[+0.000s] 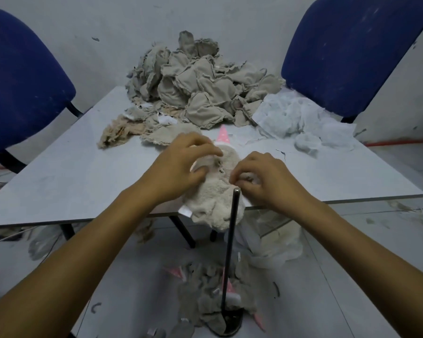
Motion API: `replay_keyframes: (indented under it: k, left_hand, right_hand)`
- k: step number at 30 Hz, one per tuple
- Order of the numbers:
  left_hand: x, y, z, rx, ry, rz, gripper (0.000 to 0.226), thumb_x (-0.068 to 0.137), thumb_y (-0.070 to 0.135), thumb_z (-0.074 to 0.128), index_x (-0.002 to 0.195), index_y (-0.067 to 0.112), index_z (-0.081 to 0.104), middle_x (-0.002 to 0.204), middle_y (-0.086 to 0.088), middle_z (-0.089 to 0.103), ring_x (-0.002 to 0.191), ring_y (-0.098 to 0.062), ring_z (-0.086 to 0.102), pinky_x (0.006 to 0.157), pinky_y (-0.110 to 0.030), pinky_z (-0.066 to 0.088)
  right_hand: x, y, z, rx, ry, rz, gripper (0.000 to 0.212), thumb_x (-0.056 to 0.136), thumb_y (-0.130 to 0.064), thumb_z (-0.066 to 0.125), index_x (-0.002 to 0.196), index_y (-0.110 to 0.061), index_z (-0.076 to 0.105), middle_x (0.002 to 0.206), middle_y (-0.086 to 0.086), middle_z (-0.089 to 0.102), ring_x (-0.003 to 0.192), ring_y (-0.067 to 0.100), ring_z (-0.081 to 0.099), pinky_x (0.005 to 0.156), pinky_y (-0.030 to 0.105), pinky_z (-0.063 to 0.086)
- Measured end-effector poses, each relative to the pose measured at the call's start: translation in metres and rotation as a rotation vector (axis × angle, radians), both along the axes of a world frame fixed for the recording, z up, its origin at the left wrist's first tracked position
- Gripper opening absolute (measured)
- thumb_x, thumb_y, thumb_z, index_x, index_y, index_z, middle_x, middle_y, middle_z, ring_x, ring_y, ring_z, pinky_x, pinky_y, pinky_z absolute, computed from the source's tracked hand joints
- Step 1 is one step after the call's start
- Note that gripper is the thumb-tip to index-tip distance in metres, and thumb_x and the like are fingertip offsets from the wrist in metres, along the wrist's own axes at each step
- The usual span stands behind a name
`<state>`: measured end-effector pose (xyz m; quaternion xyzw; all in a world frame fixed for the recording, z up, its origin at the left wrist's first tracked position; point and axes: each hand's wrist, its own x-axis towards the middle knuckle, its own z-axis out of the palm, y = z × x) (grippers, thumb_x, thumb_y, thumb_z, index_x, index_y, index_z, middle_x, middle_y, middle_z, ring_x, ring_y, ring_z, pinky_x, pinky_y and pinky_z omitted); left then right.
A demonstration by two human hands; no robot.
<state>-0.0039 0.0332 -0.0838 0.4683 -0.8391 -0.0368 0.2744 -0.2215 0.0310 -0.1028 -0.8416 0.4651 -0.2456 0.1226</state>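
Fingers (206,148) curled on both sides. Left hand (181,164) grips the upper part of the plush skin (213,201); right hand (257,178) pinches a fold of its fuzzy side, just beside the tip of the rod (231,240). Skin lies over the near edge of the bench (71,179), lower part hanging off, pink cone (223,136) pointing away from me. Rod stands upright from the floor, tip touching or nearly touching the skin; cannot tell which.

Step, as I judge it: working this skin over the rod tip, fuzzy side out. Next move calls for holding the pinch, lining the fold up with the tip, then pressing down steadily without tearing a seam.

Pile of unworked skins (200,93) waits at the far end of the bench.
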Motion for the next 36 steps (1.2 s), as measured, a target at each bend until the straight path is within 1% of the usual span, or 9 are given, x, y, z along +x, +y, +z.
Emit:
replay_keyframes:
  k: [2, 6, 11, 13, 18, 21, 28, 32, 36]
  left_hand:
    - [-0.005, -0.005, 0.0, 0.111, -0.086, -0.05, 0.029, 0.094, 0.015, 0.065, 0.122, 0.022, 0.07, 0.129, 0.002, 0.062, 0.12, -0.015, 0.053, 0.101, -0.031, 0.041]
    - [-0.016, -0.01, -0.002, 0.159, -0.106, 0.078, 0.026, 0.098, 0.021, 0.06, 0.12, 0.026, 0.072, 0.118, 0.001, 0.072, 0.108, -0.02, 0.063, 0.093, -0.037, 0.049]
    - [-0.018, -0.018, 0.003, 0.204, -0.181, 0.133, 0.029, 0.092, 0.023, 0.064, 0.119, 0.029, 0.071, 0.105, 0.002, 0.073, 0.096, -0.016, 0.064, 0.084, -0.038, 0.054]
    - [-0.018, -0.021, 0.006, 0.261, -0.231, 0.11, 0.029, 0.09, 0.027, 0.065, 0.118, 0.029, 0.07, 0.103, 0.005, 0.071, 0.094, -0.014, 0.062, 0.082, -0.034, 0.053]
    - [-0.022, -0.023, 0.001, 0.312, -0.115, 0.172, 0.003, 0.086, 0.027, 0.068, 0.087, 0.028, 0.066, 0.079, 0.012, 0.062, 0.075, -0.006, 0.055, 0.059, -0.019, 0.037]
    - [-0.027, -0.022, -0.005, 0.211, -0.028, 0.194, 0.007, 0.089, 0.023, 0.068, 0.083, 0.019, 0.066, 0.078, 0.004, 0.064, 0.076, -0.011, 0.057, 0.065, -0.026, 0.043]
    - [-0.044, -0.006, -0.005, -0.085, 0.12, 0.054, 0.007, 0.095, 0.018, 0.061, 0.094, 0.011, 0.06, 0.088, 0.003, 0.051, 0.079, -0.014, 0.047, 0.069, -0.033, 0.043]
    - [-0.046, -0.006, -0.008, -0.081, 0.044, 0.02, 0.01, 0.091, 0.016, 0.066, 0.091, 0.007, 0.064, 0.091, -0.002, 0.051, 0.092, -0.018, 0.044, 0.08, -0.032, 0.039]
    - [-0.038, -0.009, -0.005, 0.125, 0.218, 0.058, 0.013, 0.088, 0.024, 0.067, 0.097, 0.018, 0.059, 0.098, 0.002, 0.06, 0.093, -0.016, 0.057, 0.08, -0.031, 0.046]
  right_hand:
    - [-0.001, -0.005, 0.007, 0.025, 0.011, -0.025, 0.011, 0.086, -0.016, 0.073, 0.09, -0.025, 0.077, 0.104, 0.003, 0.067, 0.1, 0.024, 0.058, 0.087, 0.03, 0.038]
    - [0.004, -0.012, 0.007, -0.049, 0.031, -0.163, 0.017, 0.093, -0.018, 0.064, 0.099, -0.027, 0.078, 0.106, -0.001, 0.059, 0.103, 0.021, 0.051, 0.089, 0.031, 0.041]
    - [0.019, -0.008, 0.011, 0.121, 0.046, -0.089, 0.032, 0.088, -0.054, 0.063, 0.1, -0.024, 0.069, 0.087, -0.005, 0.066, 0.081, 0.015, 0.06, 0.074, 0.037, 0.052]
    - [0.02, -0.007, 0.01, 0.132, 0.16, -0.055, 0.035, 0.083, -0.053, 0.071, 0.104, -0.024, 0.063, 0.089, -0.005, 0.063, 0.085, 0.019, 0.059, 0.078, 0.041, 0.052]
    - [0.019, -0.007, 0.006, 0.009, 0.074, -0.105, 0.046, 0.086, -0.033, 0.075, 0.129, -0.034, 0.059, 0.102, -0.008, 0.071, 0.104, 0.02, 0.058, 0.088, 0.04, 0.046]
    - [0.019, -0.006, 0.003, -0.195, 0.149, -0.163, 0.027, 0.09, -0.031, 0.069, 0.115, -0.039, 0.067, 0.092, -0.014, 0.07, 0.102, 0.016, 0.053, 0.079, 0.035, 0.031]
    - [0.007, -0.009, 0.01, 0.038, -0.076, -0.226, 0.03, 0.089, -0.05, 0.06, 0.114, -0.035, 0.067, 0.095, -0.008, 0.068, 0.09, 0.018, 0.062, 0.085, 0.046, 0.051]
    - [0.01, -0.008, 0.007, -0.074, -0.031, -0.213, 0.016, 0.086, -0.034, 0.063, 0.098, -0.031, 0.073, 0.085, -0.006, 0.064, 0.086, 0.021, 0.057, 0.081, 0.047, 0.049]
    - [0.01, -0.005, 0.006, -0.211, -0.06, -0.132, 0.01, 0.089, -0.025, 0.07, 0.097, -0.025, 0.076, 0.088, -0.002, 0.068, 0.09, 0.023, 0.057, 0.081, 0.053, 0.046]
